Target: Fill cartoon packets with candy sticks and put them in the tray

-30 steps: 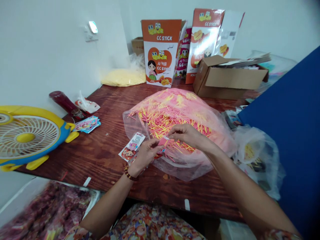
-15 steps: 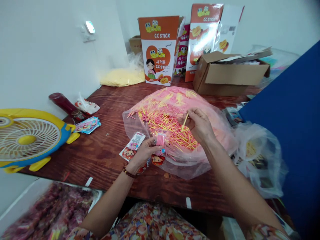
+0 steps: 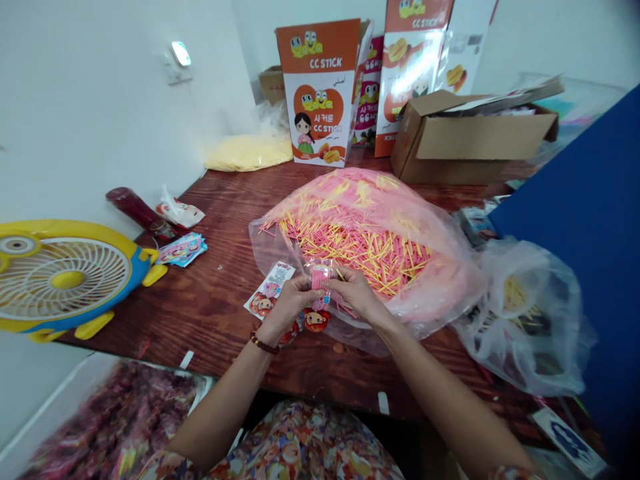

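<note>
My left hand [image 3: 294,303] pinches a small clear packet [image 3: 320,277] holding pink sticks, with a red-haired cartoon figure on its lower part. My right hand [image 3: 356,293] meets the packet's right side, its fingers closed; a yellow stick end [image 3: 340,273] shows at the fingertips. Right behind both hands lies a large open plastic bag [image 3: 435,233] of pink and yellow sticks [image 3: 365,247]. A flat printed packet [image 3: 270,290] rests on the table just left of my left hand.
Left on the wooden table [image 3: 210,293] are a yellow fan [image 3: 65,280], a red bottle [image 3: 133,207] and printed packets [image 3: 184,249]. Cartons [image 3: 320,93] and an open brown box [image 3: 460,150] stand behind. A clear bag [image 3: 545,313] and blue panel [image 3: 590,220] are right.
My right hand has come down and left from above the stick pile to the packet in my left hand. The view has shifted slightly.
</note>
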The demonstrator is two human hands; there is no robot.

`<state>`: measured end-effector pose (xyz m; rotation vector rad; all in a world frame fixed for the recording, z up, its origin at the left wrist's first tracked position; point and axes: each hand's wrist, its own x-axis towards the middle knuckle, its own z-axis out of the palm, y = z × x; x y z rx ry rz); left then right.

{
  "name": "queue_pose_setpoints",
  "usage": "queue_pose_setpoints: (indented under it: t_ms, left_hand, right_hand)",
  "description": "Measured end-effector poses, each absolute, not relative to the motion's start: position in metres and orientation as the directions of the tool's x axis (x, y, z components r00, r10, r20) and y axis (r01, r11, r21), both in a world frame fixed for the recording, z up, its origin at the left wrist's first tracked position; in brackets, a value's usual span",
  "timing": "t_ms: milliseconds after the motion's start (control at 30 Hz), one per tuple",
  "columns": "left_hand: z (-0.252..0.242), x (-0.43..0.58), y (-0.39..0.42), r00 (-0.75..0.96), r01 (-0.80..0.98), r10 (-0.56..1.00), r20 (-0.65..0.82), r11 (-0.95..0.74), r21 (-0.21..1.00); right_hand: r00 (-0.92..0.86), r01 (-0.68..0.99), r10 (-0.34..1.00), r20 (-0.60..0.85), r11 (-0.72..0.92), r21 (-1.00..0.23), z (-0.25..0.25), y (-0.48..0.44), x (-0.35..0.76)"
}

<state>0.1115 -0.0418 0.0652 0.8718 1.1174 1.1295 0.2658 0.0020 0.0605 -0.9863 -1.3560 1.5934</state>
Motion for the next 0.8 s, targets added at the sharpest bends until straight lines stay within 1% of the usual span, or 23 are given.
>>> queue_pose_setpoints:
  t_ms: [100,167,267,400,467,567,667,733,800]
  left_hand:
    - [0.065,0.112,-0.043,0.057,-0.261,0.965,-0.256,0.262,0.929]
    - [0.064,0.112,-0.044,0.073,-0.242,0.965,-0.253,0.263,0.934]
    - [0.06,0.111,-0.046,0.052,-0.205,0.972,-0.23,0.235,0.95]
    - [0.057,0.104,-0.047,0.039,-0.155,0.972,-0.231,0.234,0.96]
    - [0.062,0.094,-0.046,0.039,-0.143,0.975,-0.221,0.224,0.964]
    - [0.076,0.074,-0.043,0.002,-0.128,0.983,-0.181,0.18,0.975]
    - [0.087,0.054,-0.04,-0.061,-0.053,0.989,-0.138,0.134,0.989]
    - [0.084,0.043,-0.041,-0.066,0.021,0.989,-0.13,0.131,0.991]
    - [0.07,0.038,-0.046,-0.068,0.125,0.989,-0.13,0.138,0.982]
  right_hand:
    - [-0.3,-0.056,0.953,-0.038,-0.058,-0.997,0.061,0.0,0.264]
    - [-0.28,-0.048,0.959,-0.048,-0.064,-0.997,0.06,-0.003,0.264]
    - [-0.303,-0.064,0.95,-0.078,-0.101,-0.993,0.056,-0.006,0.265]
    - [-0.36,-0.002,0.929,-0.083,-0.09,-0.996,0.055,-0.002,0.269]
    - [-0.382,0.034,0.922,-0.061,-0.052,-0.998,0.061,0.005,0.267]
    - [-0.434,0.041,0.901,0.029,0.052,-0.998,0.074,0.017,0.255]
    - [-0.47,0.063,0.879,0.079,0.123,-0.99,0.082,0.024,0.238]
    - [-0.478,0.14,0.877,0.04,0.121,-0.983,0.077,0.023,0.231]
    - [-0.464,0.253,0.884,-0.05,0.078,-0.964,0.063,0.019,0.23]
